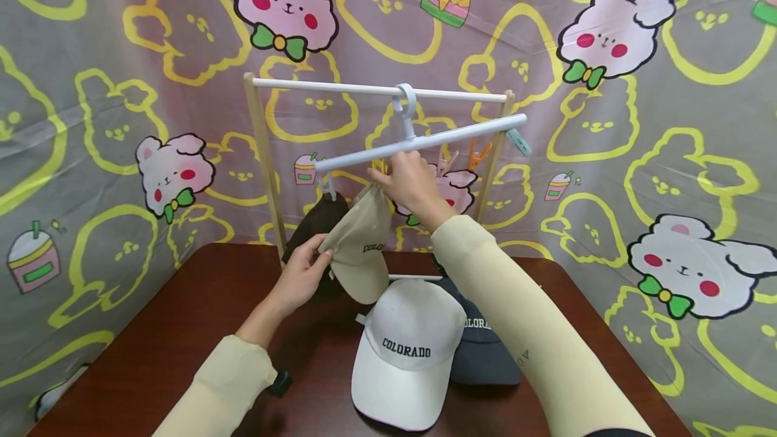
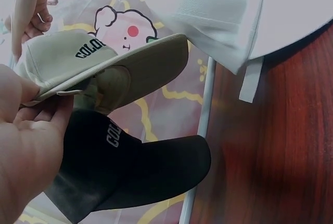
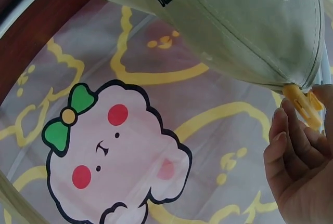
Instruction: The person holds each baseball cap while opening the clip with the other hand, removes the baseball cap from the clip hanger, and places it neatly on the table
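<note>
From my remote seat I see the L hand (image 1: 301, 272) w/ thumb and fingers closed on the side edge of the tan cap (image 1: 358, 235); it is a light pinch, thumb on one face, fingers under the other. The R hand (image 1: 413, 181) is higher; its thumb and fingers pinch the yellow clip (image 3: 301, 105), which sits at the back edge of the same cap. So the tan cap is in the air btw. my two hands, brim down, crown up, just below the hanger (image 1: 425, 141).

The hanger hooks on the white rod (image 1: 364, 90) of the rack and is tilted, L end lower. Near this end a grey clip (image 1: 328, 184) is above the dark cap (image 1: 315, 228), which hangs just beside the tan one. Toward the R end I see a pink clip (image 1: 446, 162), an orange clip (image 1: 478, 155) and a teal clip (image 1: 519, 142).

Below, on the dark red table (image 1: 164, 329), is the white cap (image 1: 413, 336) w/ COLORADO on its front; the navy cap (image 1: 485, 356) is behind it, partly hidden. Bunny-print cloth (image 1: 206, 32) hangs in the bkgd.
</note>
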{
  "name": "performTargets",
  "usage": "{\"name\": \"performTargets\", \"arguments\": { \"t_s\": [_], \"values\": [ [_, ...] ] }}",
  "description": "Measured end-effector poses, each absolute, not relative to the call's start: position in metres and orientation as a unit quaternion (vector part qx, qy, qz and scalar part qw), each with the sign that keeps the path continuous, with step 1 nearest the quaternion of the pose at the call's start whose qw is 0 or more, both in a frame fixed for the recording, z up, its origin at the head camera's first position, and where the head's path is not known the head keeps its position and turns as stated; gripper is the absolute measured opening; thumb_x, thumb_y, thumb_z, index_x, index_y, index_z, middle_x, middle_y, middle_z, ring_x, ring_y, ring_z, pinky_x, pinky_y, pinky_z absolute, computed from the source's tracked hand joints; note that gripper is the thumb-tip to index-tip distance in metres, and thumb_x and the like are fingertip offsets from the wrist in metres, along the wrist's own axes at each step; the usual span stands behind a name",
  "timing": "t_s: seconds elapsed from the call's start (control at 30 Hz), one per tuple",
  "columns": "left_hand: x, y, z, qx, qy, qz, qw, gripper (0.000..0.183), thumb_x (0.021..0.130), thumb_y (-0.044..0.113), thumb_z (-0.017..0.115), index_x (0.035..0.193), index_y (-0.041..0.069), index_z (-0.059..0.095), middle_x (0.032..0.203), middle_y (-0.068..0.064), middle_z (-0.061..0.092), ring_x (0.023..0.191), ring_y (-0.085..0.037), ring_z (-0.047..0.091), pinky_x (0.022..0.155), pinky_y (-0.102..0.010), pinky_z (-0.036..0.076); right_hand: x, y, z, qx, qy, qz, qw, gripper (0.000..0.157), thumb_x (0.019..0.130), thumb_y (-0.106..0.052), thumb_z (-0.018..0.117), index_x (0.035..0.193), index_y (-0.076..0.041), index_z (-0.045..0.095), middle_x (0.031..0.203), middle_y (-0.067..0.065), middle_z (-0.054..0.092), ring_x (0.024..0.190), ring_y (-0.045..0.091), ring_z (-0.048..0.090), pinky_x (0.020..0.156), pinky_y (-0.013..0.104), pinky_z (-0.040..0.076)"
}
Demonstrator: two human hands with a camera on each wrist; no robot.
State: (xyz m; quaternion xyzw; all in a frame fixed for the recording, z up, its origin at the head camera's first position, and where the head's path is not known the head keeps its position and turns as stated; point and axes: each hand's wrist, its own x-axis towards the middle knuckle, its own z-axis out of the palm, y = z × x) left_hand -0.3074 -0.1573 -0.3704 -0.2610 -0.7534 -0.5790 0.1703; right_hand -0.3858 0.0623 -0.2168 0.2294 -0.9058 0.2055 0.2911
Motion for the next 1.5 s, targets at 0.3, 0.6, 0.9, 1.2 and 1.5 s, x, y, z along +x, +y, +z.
{"name": "performTargets", "arguments": {
  "t_s": [0.3,0.6,0.9,1.2,1.5],
  "values": [
    [-0.309,-0.15,-0.368,-0.24,-0.752,-0.59,0.17,0.026,0.107,0.003,0.048,0.129,-0.002,0.06,0.122,-0.021,0.065,0.108,-0.03,0.062,0.088,-0.026,0.05,-0.386,0.057,-0.214,0.21,-0.91,0.2,0.296,0.042,0.096,-0.033,0.065,0.065,-0.009,0.051,0.056,0.001,0.042,0.055,0.021,0.048,0.049,0.035,0.035],
    [-0.324,-0.127,-0.362,-0.111,-0.673,-0.691,0.238,0.019,0.108,0.002,0.044,0.119,-0.003,0.058,0.119,-0.018,0.057,0.106,-0.022,0.054,0.089,-0.026,0.043,-0.386,0.06,-0.21,0.233,-0.908,0.219,0.27,0.048,0.098,-0.024,0.061,0.055,-0.009,0.048,0.049,-0.002,0.038,0.046,0.015,0.037,0.043,0.028,0.028],
    [-0.351,-0.116,-0.377,-0.106,-0.708,-0.661,0.227,0.018,0.105,-0.005,0.038,0.107,-0.007,0.055,0.107,-0.024,0.055,0.097,-0.037,0.053,0.081,-0.032,0.04,-0.39,0.064,-0.212,0.25,-0.904,0.221,0.268,0.048,0.098,-0.02,0.06,0.052,-0.012,0.052,0.048,-0.002,0.045,0.05,0.016,0.043,0.045,0.027,0.03],
    [-0.367,-0.105,-0.387,-0.115,-0.746,-0.628,0.189,0.017,0.104,-0.001,0.039,0.103,0.002,0.055,0.104,-0.016,0.056,0.097,-0.029,0.053,0.081,-0.037,0.041,-0.391,0.065,-0.213,0.252,-0.899,0.228,0.277,0.049,0.098,-0.021,0.061,0.051,-0.012,0.051,0.049,-0.002,0.047,0.049,0.015,0.043,0.045,0.027,0.03],
    [-0.368,-0.094,-0.386,-0.173,-0.866,-0.389,0.264,0.022,0.1,0.004,0.062,0.121,0.003,0.067,0.118,-0.016,0.065,0.108,-0.033,0.063,0.092,-0.048,0.051,-0.393,0.067,-0.213,0.262,-0.895,0.24,0.27,0.05,0.1,-0.022,0.061,0.052,-0.011,0.051,0.048,-0.001,0.048,0.044,0.012,0.039,0.042,0.026,0.028]
  ]
}}
